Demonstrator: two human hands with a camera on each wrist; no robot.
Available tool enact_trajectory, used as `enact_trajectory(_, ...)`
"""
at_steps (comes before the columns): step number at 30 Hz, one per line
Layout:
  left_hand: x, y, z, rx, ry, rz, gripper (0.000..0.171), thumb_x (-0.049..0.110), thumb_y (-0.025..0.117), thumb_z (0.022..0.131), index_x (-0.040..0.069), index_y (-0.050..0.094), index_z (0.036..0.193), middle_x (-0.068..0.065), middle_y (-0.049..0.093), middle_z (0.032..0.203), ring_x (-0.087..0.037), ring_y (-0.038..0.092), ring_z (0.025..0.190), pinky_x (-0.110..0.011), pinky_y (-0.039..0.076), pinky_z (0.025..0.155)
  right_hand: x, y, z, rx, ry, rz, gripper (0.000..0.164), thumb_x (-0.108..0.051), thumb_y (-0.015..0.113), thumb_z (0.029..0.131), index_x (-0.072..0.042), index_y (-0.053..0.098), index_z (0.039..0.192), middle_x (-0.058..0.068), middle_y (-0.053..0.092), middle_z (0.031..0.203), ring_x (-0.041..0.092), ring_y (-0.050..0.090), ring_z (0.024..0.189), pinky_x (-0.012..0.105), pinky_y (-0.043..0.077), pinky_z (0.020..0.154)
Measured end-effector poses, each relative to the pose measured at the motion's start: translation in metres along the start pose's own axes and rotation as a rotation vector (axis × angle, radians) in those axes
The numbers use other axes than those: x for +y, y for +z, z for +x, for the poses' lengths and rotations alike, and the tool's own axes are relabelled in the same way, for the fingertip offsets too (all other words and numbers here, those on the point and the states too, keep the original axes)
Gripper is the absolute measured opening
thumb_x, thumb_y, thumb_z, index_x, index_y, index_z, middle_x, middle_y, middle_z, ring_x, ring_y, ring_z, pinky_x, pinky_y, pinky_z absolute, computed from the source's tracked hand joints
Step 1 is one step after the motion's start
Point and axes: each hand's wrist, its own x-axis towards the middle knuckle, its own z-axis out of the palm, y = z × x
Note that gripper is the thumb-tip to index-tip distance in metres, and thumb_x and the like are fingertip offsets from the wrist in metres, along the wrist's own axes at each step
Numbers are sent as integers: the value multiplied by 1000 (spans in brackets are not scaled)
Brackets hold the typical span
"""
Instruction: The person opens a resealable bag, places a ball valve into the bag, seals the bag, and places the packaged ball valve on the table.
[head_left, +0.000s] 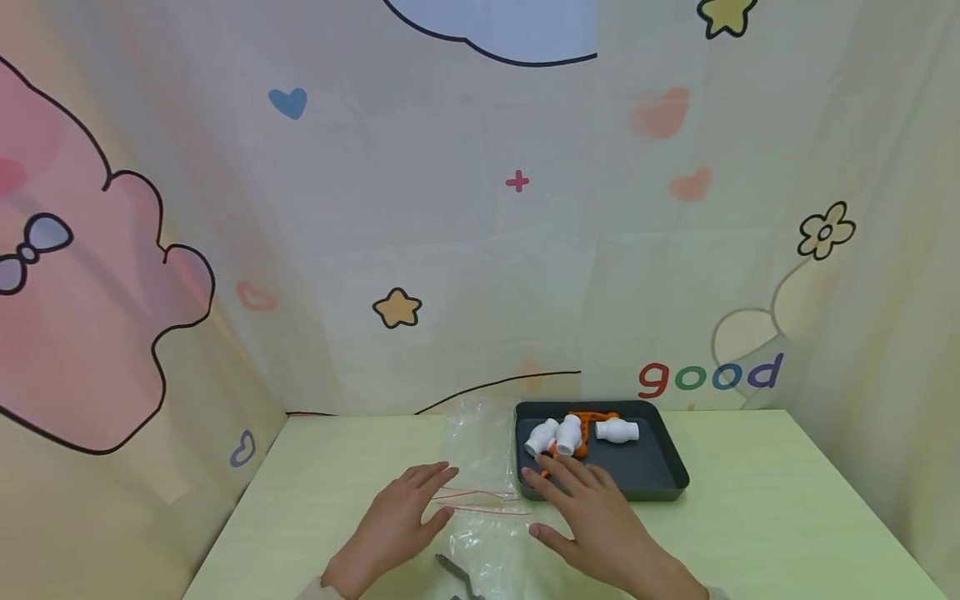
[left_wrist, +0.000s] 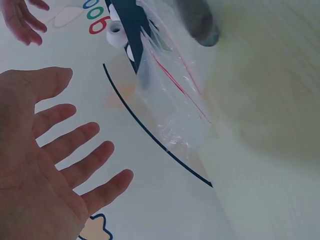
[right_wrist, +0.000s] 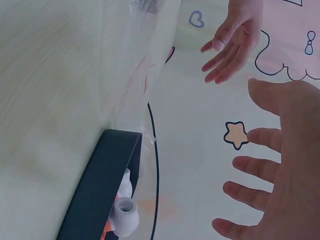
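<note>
My left hand hovers above the table with its fingers spread, to the left of some clear zip bags with red seal lines. Opposite it, my right hand is held over the near left corner of a dark tray, fingers apart and holding nothing. Inside the tray lie white plastic fittings, one on the right and two side by side on the left, with orange parts partly hidden among them. A grey tool-like piece lies at the near edge, partly cut off by the frame.
The pale green table runs back to a printed curtain. The tray's raised rim stands up right of the bags. In the right wrist view the tray wall hides part of the fittings.
</note>
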Motion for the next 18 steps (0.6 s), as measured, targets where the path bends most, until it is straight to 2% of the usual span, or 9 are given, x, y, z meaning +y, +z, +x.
enact_trajectory(6,5,-1,15,-29,62,33,60,34,67,91,20,47,146,-8,49,149,-33,46,136,-53,46,102,3,-6,-11,69,-12,-34,66,-66,49,92,-33,42,149,-2,35,160,31,37,144,65,33,108)
enact_trajectory(10,3,3,26,-107,58,25,66,37,66,92,22,39,151,-7,39,157,-35,36,144,-57,36,111,6,-7,-19,99,-20,-46,70,-67,52,90,-37,36,151,-4,30,162,31,32,147,70,33,105)
enact_trajectory(15,0,11,37,-212,40,11,72,40,65,92,24,32,154,-5,30,162,-35,25,149,-65,24,115,8,-10,-24,70,-5,-24,74,-69,53,88,-39,32,152,-4,27,163,32,25,149,74,29,104)
enact_trajectory(18,-1,17,43,-248,38,7,75,41,65,91,25,29,155,-5,27,163,-35,22,150,-66,22,115,10,-12,-27,6,31,3,75,-73,49,87,-41,31,152,-3,27,163,32,24,150,76,25,106)
